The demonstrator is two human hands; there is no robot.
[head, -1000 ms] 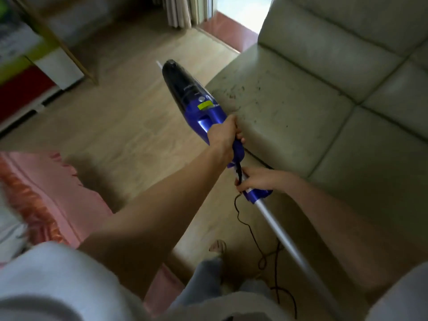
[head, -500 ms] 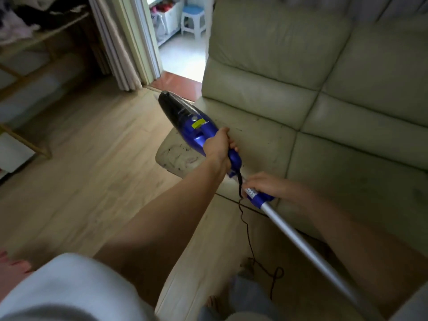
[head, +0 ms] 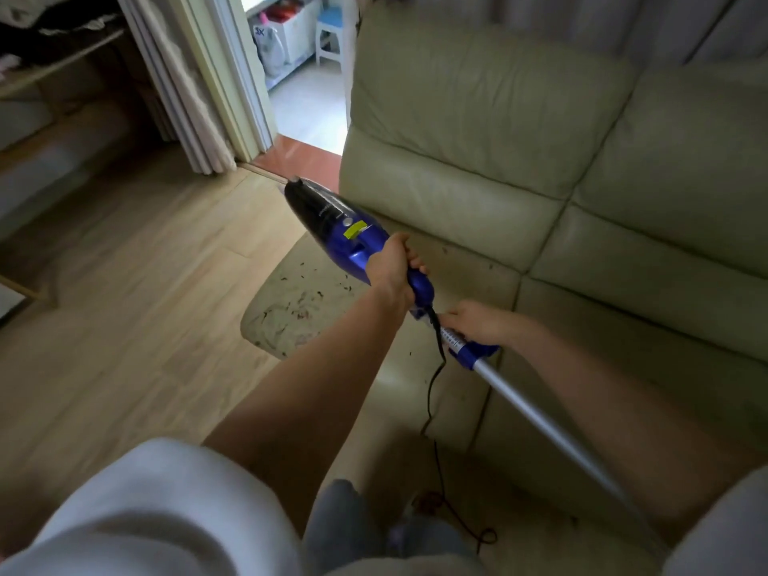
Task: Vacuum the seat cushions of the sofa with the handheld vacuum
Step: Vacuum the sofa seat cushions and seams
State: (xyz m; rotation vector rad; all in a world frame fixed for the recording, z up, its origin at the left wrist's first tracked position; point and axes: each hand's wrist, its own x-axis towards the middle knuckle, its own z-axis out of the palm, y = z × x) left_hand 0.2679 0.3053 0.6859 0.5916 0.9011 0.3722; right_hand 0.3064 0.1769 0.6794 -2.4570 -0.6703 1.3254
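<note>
Left hand (head: 388,266) clamped around handle of blue handheld vacuum (head: 349,239), held in the air just above crumb-strewn seat cushion (head: 299,301) of sofa (head: 498,118). Right hand (head: 473,322) closed on blue collar joining silver tube (head: 536,413).

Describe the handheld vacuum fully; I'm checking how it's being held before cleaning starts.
The handheld vacuum has a glossy blue plastic body, a dark translucent nose pointing up and away, and a yellow-green label on top. It is held in the air, tilted, above the debris-strewn seat edge. The left hand grips its handle; the right hand holds the blue collar joining a silver tube. A black cord hangs from its rear.
</note>
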